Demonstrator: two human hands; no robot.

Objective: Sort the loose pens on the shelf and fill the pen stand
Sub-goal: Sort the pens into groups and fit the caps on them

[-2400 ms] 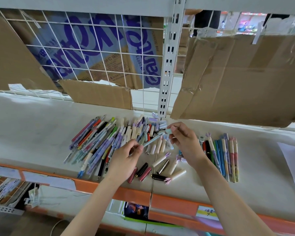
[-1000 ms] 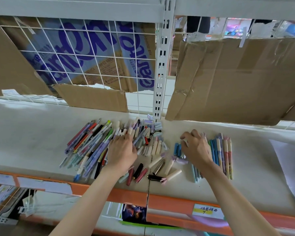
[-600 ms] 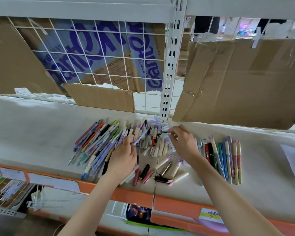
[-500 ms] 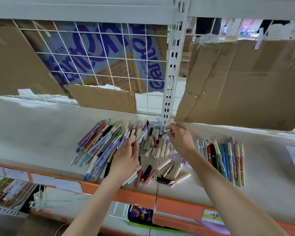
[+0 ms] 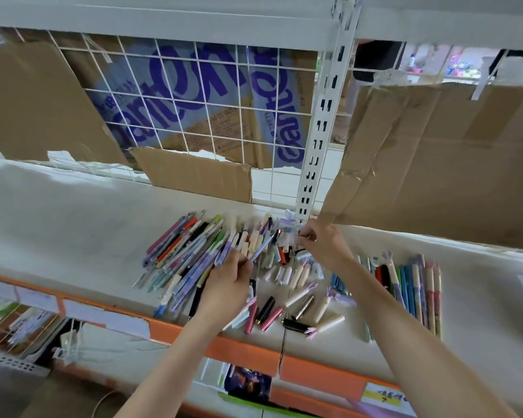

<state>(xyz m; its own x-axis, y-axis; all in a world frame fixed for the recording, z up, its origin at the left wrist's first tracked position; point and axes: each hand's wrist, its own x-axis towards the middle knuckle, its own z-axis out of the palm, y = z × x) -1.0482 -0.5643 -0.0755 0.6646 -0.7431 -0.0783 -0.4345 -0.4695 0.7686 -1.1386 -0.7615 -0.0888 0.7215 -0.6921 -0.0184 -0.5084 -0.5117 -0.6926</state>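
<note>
Many loose pens lie on the white shelf [image 5: 73, 224]. A long slanted bundle of pens [image 5: 181, 254] is on the left, a heap of short caps and pens [image 5: 284, 260] in the middle, and a neat row of upright pens [image 5: 411, 285] on the right. My left hand [image 5: 230, 279] pinches a thin bluish pen [image 5: 263, 245], its tip raised over the heap. My right hand [image 5: 320, 245] reaches into the back of the heap, fingertips pinched on a small pale piece that I cannot make out. No pen stand is in view.
The shelf's orange front edge [image 5: 245, 354] carries paper labels. A white upright post [image 5: 320, 122] and wire grid [image 5: 194, 110] stand behind, with cardboard sheets [image 5: 435, 158] hanging low over the shelf's back right. A lower shelf holds packaged goods [image 5: 21, 327].
My right hand left the sorted row on the right and moved back to the heap's far edge. My left hand lifted off the pile holding a thin bluish pen.
</note>
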